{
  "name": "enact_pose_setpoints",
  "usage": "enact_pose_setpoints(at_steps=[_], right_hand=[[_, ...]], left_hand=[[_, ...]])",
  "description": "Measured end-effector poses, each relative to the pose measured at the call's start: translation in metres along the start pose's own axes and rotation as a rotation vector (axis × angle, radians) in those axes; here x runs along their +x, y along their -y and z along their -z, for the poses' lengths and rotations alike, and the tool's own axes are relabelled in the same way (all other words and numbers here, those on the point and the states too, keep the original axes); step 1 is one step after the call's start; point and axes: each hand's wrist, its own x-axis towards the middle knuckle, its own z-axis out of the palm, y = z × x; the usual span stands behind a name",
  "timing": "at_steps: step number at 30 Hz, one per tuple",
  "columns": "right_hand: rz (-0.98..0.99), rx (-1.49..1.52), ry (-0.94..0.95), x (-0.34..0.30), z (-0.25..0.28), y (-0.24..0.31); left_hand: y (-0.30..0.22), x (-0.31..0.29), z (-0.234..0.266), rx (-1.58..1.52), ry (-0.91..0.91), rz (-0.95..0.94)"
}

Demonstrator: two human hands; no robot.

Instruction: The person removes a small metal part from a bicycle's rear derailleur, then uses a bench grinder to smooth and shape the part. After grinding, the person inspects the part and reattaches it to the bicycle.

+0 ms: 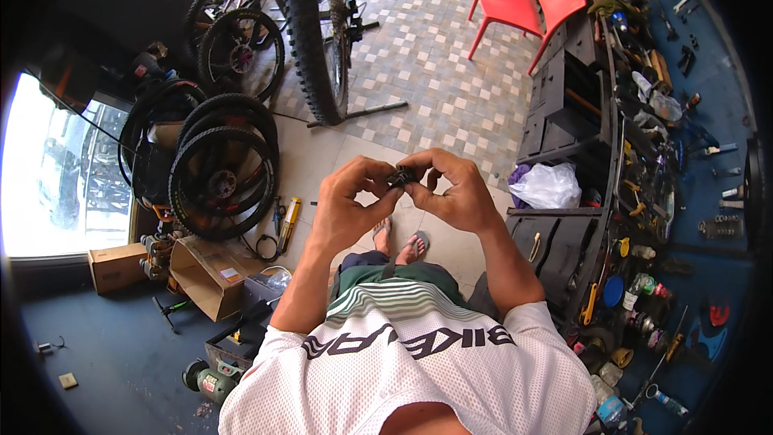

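A small dark part (398, 178), too small to make out its kind, is pinched between both hands at the middle of the view. My left hand (351, 197) grips it from the left with thumb and forefinger. From the right, my right hand (452, 192) closes on it the same way, fingers curled. The fingertips of the two hands nearly meet around the part and hide some of it. Both hands are raised in front of my body, above the tiled floor.
A bicycle's knobby wheel (310, 40) stands ahead, with loose wheels (221, 181) at left. A red chair (531, 8) is far right. Along the right runs a tool-covered bench (616, 217) with a white plastic bag (547, 186) beside it. Near left are a cardboard box (205, 274) and a bench grinder (211, 383).
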Motion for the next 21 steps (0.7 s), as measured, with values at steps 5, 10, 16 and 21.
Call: enact_pose_setpoints(at_steps=[5,10,16,21], right_hand=[[-0.079,0.247,-0.109,0.007,-0.037,-0.012],[-0.124,0.418,-0.103,0.024,-0.083,-0.024],[-0.125,0.412,-0.075,0.082,-0.145,-0.025],[-0.156,0.409,0.013,0.152,-0.219,-0.029]], left_hand=[[0.006,-0.011,0.010,-0.299,-0.114,0.086],[0.020,-0.020,0.044,-0.205,-0.159,0.117],[0.051,-0.013,0.114,-0.183,-0.278,0.079],[0.093,-0.010,0.207,-0.205,-0.340,0.065]])
